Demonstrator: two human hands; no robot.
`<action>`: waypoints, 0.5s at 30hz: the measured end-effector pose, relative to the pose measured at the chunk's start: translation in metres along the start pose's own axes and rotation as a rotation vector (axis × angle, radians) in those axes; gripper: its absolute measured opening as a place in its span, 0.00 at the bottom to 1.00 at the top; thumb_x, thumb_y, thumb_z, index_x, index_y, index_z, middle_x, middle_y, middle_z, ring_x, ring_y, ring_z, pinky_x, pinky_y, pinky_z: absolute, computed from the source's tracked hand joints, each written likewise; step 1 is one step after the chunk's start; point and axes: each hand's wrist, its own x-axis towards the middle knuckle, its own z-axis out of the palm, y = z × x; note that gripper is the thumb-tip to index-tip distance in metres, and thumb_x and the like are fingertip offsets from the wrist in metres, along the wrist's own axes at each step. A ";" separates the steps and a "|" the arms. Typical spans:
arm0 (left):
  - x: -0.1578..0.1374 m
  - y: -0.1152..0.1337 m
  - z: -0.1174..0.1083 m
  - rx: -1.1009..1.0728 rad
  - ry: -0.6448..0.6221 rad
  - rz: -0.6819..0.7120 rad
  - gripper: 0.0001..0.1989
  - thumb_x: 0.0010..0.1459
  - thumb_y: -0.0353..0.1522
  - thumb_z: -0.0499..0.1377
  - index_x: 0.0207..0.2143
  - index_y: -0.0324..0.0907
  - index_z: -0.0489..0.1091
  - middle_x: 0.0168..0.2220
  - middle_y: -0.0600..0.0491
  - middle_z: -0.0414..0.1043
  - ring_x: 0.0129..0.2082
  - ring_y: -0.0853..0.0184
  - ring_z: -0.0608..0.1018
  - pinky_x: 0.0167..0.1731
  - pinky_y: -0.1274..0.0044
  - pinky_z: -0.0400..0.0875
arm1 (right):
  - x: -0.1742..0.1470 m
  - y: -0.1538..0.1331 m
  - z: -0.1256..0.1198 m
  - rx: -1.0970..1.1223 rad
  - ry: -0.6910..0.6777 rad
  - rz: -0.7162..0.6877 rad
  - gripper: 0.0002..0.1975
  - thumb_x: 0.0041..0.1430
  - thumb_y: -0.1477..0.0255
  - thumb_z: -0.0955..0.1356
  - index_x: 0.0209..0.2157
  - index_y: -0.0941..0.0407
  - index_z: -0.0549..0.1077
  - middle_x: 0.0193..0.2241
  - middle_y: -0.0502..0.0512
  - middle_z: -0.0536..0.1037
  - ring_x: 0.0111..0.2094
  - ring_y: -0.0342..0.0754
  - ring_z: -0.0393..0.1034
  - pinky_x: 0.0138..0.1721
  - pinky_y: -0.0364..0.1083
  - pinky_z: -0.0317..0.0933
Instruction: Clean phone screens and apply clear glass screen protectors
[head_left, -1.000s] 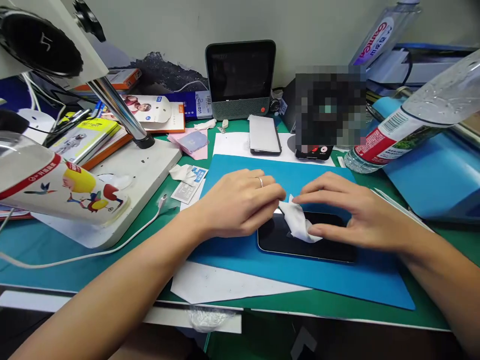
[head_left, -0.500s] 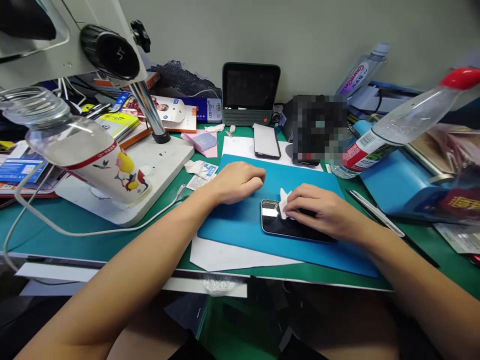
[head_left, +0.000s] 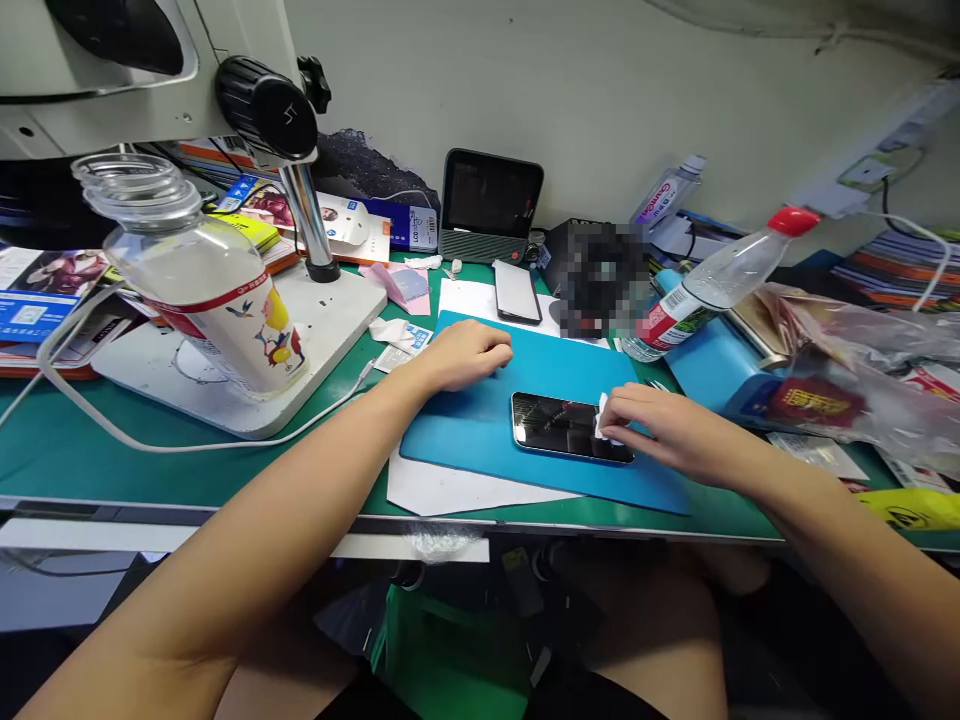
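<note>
A smartphone with a dark, glossy screen lies face up on the blue mat. At the phone's right end my right hand pinches a crumpled white tissue against the glass. My left hand rests on the mat beyond the phone's left end, apart from it. Its fingers are curled in, and nothing shows in them. Under the mat's front edge sticks out a sheet of white paper.
On the left stand a microscope base and a large plastic jar. A white cable crosses the table there. Behind the mat are a second phone-shaped item and a small display. A red-capped bottle leans at the right.
My right hand has slid with the tissue from the phone's middle to its right end, baring more screen. My left hand has stayed in place on the mat. The view has shifted a little.
</note>
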 end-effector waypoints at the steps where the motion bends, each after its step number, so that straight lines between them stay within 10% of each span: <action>1: 0.000 0.000 0.001 -0.004 -0.001 0.004 0.17 0.61 0.35 0.48 0.28 0.42 0.75 0.28 0.53 0.76 0.30 0.63 0.74 0.30 0.74 0.62 | -0.006 0.004 0.000 0.002 0.007 0.014 0.15 0.69 0.60 0.63 0.33 0.52 0.73 0.32 0.58 0.77 0.35 0.54 0.71 0.37 0.52 0.64; 15: 0.000 0.002 0.006 0.029 0.004 0.001 0.12 0.56 0.35 0.53 0.26 0.43 0.74 0.24 0.55 0.72 0.26 0.66 0.69 0.27 0.74 0.57 | -0.007 0.007 -0.001 -0.006 0.014 0.058 0.15 0.68 0.61 0.61 0.32 0.53 0.73 0.32 0.59 0.78 0.35 0.55 0.72 0.37 0.53 0.64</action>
